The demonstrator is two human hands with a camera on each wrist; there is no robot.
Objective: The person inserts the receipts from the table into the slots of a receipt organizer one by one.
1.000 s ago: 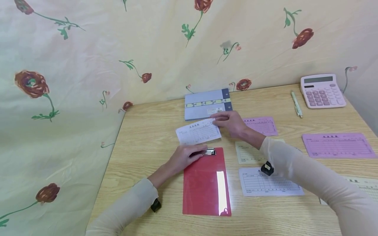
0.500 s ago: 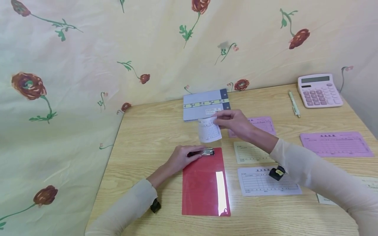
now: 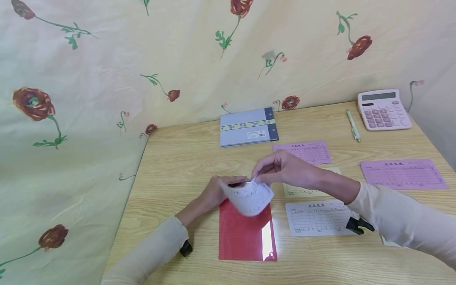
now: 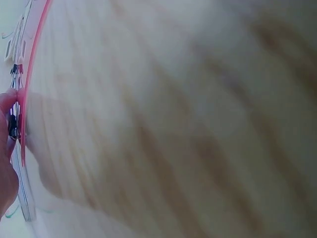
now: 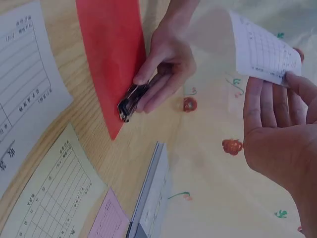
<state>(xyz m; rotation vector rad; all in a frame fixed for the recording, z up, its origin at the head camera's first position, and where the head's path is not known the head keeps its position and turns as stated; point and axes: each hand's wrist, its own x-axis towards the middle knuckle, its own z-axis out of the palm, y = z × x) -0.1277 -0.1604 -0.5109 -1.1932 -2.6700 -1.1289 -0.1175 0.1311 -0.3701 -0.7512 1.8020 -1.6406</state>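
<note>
A red clipboard lies on the wooden table, its metal clip at the far end. My left hand pinches that clip between thumb and fingers, as the right wrist view shows. Over the upper part of the board, my right hand holds a white printed slip by one edge between thumb and fingers. The slip bends and hangs in the air, hiding most of the clip in the head view. At the left border of the left wrist view, the clipboard's red edge shows beside my fingers.
Right of the board lie another white slip, a yellow slip and two pink slips, one near and one farther right. A blue-grey binder, a pen and a calculator are toward the back.
My right hand has brought the white slip from in front of the binder down toward me, over the clipboard's top; the slip now curls. My left hand stays at the clip.
</note>
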